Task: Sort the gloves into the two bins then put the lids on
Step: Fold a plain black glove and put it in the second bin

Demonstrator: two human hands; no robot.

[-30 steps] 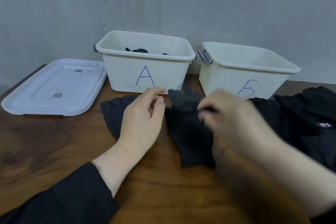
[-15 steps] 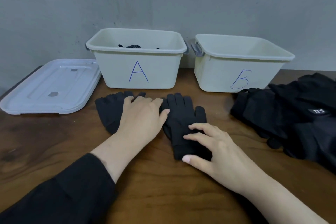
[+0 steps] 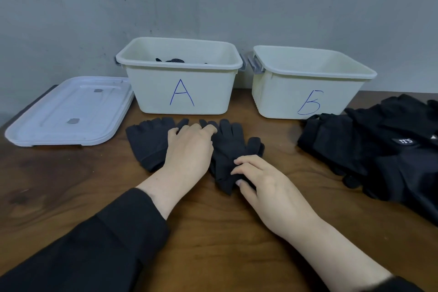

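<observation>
Two black knit gloves lie side by side on the wooden table in front of bin A. My left hand [image 3: 189, 147] rests flat on the left glove [image 3: 147, 142], fingers spread over its fingertips. My right hand [image 3: 263, 185] pinches the cuff of the right glove [image 3: 231, 142] between thumb and fingers. Bin A [image 3: 182, 92] is cream plastic and holds some dark gloves at the bottom. Bin B [image 3: 305, 95] stands to its right; I cannot see its floor. A pile of black gloves [image 3: 384, 147] lies at the right.
White lids [image 3: 68, 111], stacked, lie flat at the table's left edge, next to bin A. A grey wall stands right behind both bins. Grey latches [image 3: 252, 64] stick out between the bins. My black sleeve covers the near left of the table.
My right hand came down from over the glove's fingers to its cuff and now pinches it. My left hand flattened onto the left glove. The view shifted slightly.
</observation>
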